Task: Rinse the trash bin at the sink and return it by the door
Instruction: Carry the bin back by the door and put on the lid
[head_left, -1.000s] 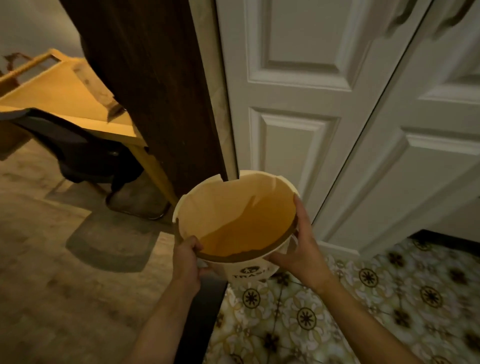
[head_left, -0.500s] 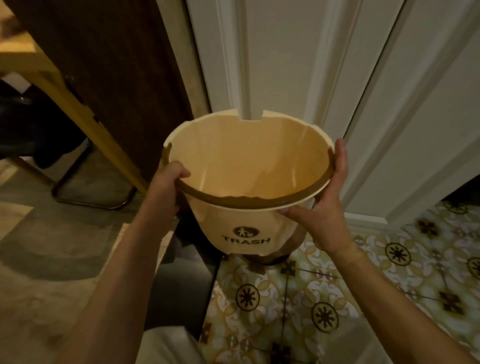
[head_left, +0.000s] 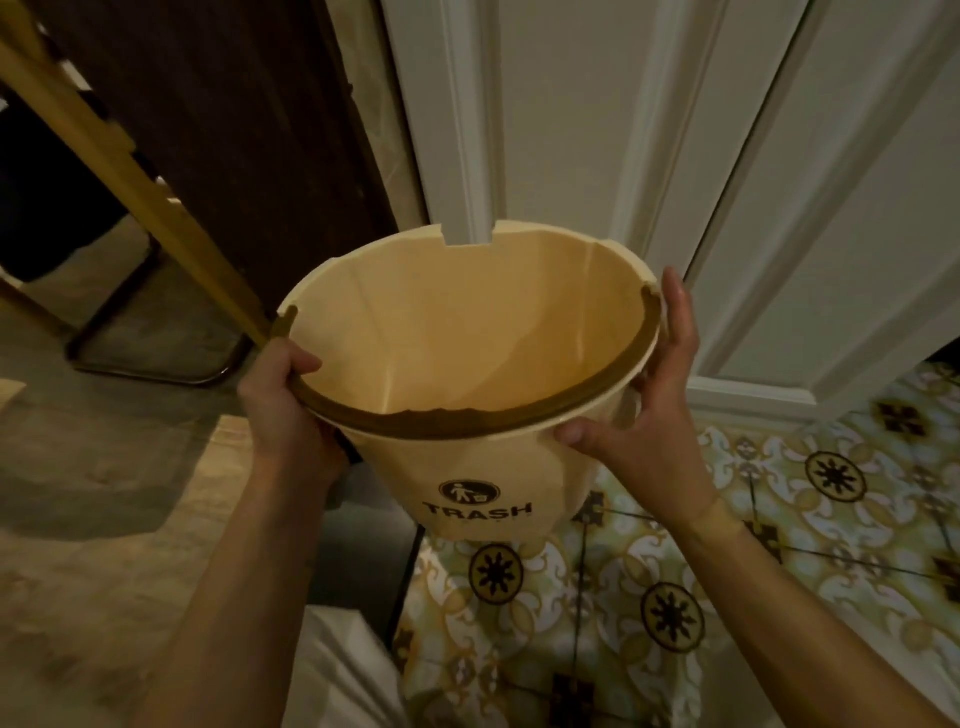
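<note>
One cream trash bin (head_left: 467, 364), seemingly empty inside, is held above the patterned floor (head_left: 779, 519); left hand (head_left: 283, 410) and right hand (head_left: 649, 410) grip its rim.

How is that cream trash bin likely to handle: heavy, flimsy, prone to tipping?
The trash bin looks empty and thin-walled, so probably light; the left hand and right hand hold it aloft by the rim. It tapers toward the base, so it may tip easily once set down. Its smooth plastic could be slippery if wet.
</note>
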